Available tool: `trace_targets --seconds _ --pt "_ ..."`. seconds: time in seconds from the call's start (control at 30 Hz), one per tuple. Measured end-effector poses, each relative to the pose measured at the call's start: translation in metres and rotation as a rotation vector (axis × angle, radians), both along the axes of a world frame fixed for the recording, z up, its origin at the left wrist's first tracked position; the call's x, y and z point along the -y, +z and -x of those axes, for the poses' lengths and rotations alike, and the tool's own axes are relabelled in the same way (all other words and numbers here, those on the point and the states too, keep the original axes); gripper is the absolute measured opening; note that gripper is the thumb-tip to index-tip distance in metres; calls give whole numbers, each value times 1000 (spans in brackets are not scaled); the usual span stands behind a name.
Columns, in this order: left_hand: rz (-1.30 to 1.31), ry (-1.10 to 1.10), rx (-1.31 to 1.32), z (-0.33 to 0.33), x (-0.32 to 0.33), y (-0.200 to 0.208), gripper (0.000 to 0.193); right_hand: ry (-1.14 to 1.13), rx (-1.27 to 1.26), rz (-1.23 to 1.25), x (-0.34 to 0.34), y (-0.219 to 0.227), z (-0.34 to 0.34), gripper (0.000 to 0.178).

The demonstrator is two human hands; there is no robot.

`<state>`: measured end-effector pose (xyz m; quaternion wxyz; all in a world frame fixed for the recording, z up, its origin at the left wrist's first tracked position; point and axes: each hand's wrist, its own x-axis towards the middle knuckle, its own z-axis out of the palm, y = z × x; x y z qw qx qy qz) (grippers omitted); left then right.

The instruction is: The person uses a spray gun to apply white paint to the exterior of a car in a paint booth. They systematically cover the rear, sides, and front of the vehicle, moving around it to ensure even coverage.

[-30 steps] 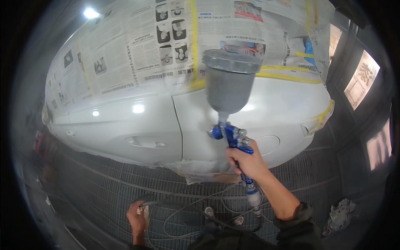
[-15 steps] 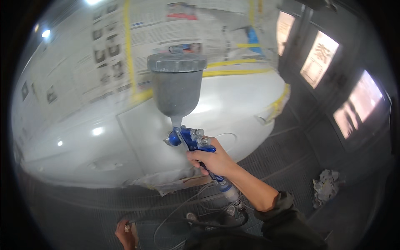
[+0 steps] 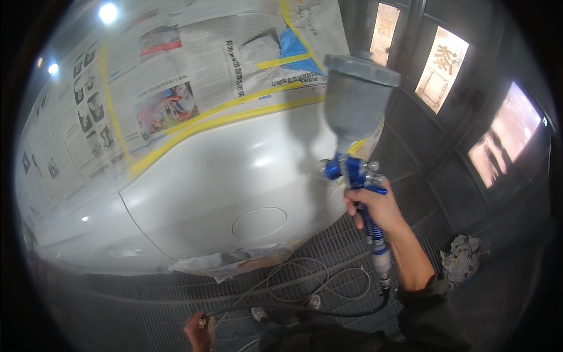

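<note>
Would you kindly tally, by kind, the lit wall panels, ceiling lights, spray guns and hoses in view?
Lit wall panels: 3
Ceiling lights: 3
Spray gun, in the right hand: 1
Hose, held by the left hand: 1
Total: 8

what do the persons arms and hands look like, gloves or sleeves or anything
Both hands are bare, with no gloves. The right hand leads to a forearm bare up to a dark sleeve bunched near the elbow. Of the left hand, only the hand itself shows at the picture's lower edge, so its sleeve cannot be seen. No watch, ring or marking is visible on either.
</note>
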<state>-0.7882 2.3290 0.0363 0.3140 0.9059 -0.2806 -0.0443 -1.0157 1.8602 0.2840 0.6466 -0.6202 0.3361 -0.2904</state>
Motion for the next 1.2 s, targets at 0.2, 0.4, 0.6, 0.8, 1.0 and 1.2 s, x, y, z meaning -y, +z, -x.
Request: trace_targets --seconds 0.2,0.4,0.6,0.8,1.0,1.2 --pt "48 -42 -52 29 44 3 25 -216 -11 64 49 16 58 32" --pt "-1 -19 -48 36 62 1 27 -162 46 51 84 14 89 34" --pt "-6 -21 -52 38 68 10 25 -169 80 46 97 9 86 30" --pt "80 33 -49 31 56 8 24 -189 77 10 73 12 51 11" --pt "54 85 17 9 21 11 27 25 77 -32 31 6 -13 10" --pt "68 174 40 -19 -27 28 26 117 -10 -55 -34 9 -92 10"
